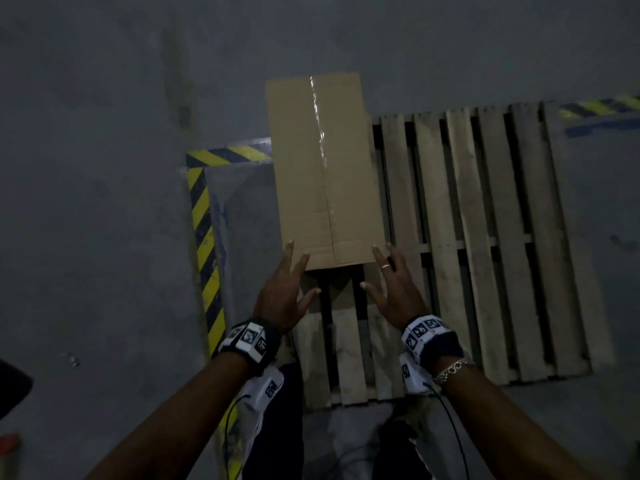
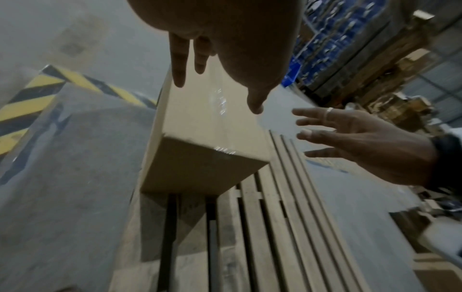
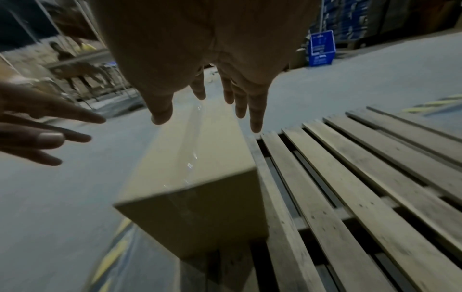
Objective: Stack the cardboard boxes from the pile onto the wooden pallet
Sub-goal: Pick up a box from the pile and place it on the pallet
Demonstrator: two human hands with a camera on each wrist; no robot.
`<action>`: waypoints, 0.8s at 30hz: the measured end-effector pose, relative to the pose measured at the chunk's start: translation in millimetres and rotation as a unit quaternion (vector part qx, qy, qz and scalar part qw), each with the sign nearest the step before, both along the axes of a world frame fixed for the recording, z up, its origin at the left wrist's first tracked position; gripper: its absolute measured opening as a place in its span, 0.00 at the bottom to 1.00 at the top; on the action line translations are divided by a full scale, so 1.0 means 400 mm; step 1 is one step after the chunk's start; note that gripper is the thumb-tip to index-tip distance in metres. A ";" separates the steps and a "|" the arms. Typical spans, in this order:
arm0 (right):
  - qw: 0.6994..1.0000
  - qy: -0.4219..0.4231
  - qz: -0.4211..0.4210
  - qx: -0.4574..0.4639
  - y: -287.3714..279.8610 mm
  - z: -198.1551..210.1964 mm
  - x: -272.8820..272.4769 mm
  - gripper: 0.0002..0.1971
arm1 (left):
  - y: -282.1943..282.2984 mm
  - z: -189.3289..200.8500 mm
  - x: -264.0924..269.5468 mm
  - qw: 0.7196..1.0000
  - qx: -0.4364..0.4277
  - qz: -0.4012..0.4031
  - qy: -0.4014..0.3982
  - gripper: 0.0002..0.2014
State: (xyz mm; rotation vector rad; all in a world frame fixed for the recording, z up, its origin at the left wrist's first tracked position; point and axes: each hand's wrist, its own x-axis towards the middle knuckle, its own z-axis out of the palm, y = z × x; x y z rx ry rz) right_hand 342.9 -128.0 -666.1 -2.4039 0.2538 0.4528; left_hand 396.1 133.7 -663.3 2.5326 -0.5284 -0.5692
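Note:
A long taped cardboard box (image 1: pixel 323 168) (image 2: pixel 207 138) (image 3: pixel 195 168) lies along the left edge of the wooden pallet (image 1: pixel 478 237) (image 2: pixel 275 227) (image 3: pixel 350 187). My left hand (image 1: pixel 291 285) (image 2: pixel 217 65) hovers open at the box's near left corner, fingers spread, holding nothing. Spread just as wide, my right hand (image 1: pixel 388 275) (image 3: pixel 212 102) (image 2: pixel 350 138) floats at the near right corner with a ring on one finger. Neither hand grips the box; whether the fingertips touch it is unclear.
Yellow-black hazard tape (image 1: pixel 204 230) marks the grey floor left of the pallet, and more tape (image 1: pixel 599 107) runs at the far right. Shelving with blue crates (image 2: pixel 332 49) and a blue crate (image 3: pixel 321 49) stand farther off. My legs are at the pallet's near edge.

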 end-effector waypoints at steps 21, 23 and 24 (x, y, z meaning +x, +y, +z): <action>0.960 -0.234 -0.133 0.074 -0.033 0.957 -0.143 0.38 | -0.214 1.047 -0.040 0.954 -0.257 -0.103 -0.116 0.24; 0.938 -0.259 -0.206 0.106 -0.070 1.028 -0.219 0.35 | -0.274 1.134 -0.070 0.942 -0.291 -0.124 -0.113 0.22; 0.926 -0.271 -0.238 0.116 -0.090 1.058 -0.262 0.34 | -0.310 1.175 -0.089 0.936 -0.305 -0.143 -0.103 0.21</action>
